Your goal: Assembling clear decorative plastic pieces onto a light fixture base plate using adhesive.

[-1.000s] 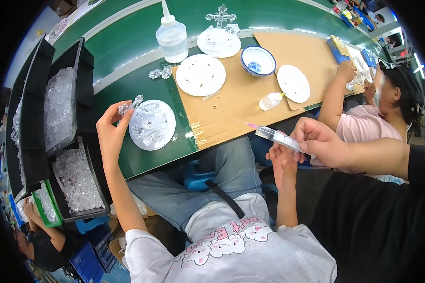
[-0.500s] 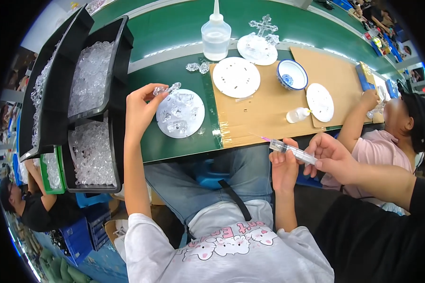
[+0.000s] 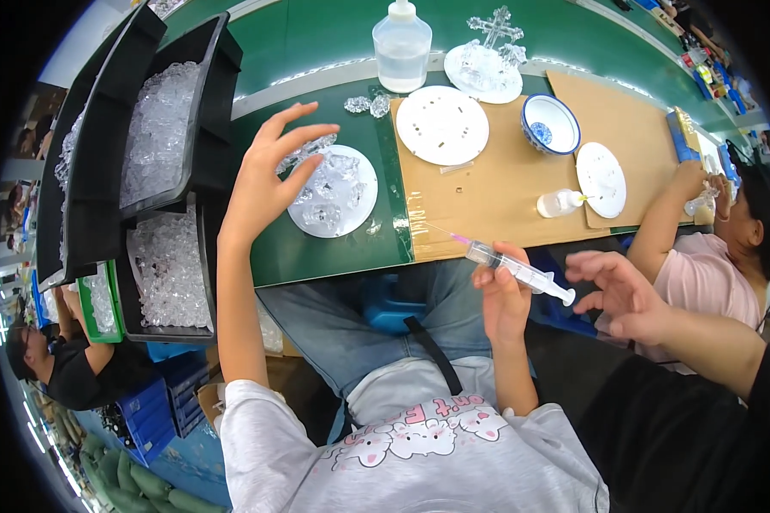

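My left hand [image 3: 265,184] has its fingers spread over the left edge of a white round plate [image 3: 364,205]. Between thumb and index finger shows a clear faceted piece [image 3: 298,159], seemingly resting at the plate's edge. More clear plastic pieces [image 3: 338,184] lie on that plate. At the table's front edge, my right hand [image 3: 503,295] is closed around a clear syringe [image 3: 522,271], its pink-based needle pointing left over the cardboard. Beside its plunger end, another person's hand [image 3: 620,295] is spread and apart from it.
Black bins [image 3: 188,128] of clear pieces stand at left. On cardboard [image 3: 488,205] are a plate with small bits [image 3: 443,124], a blue-rimmed bowl [image 3: 552,124], a small bottle [image 3: 560,203] and another plate [image 3: 601,179]. Behind stand a large bottle [image 3: 402,51] and a clear cross [image 3: 494,30].
My left fingers have opened from their pinch on the clear piece. The syringe has shifted left in my right hand, and the other person's hand has let go of it.
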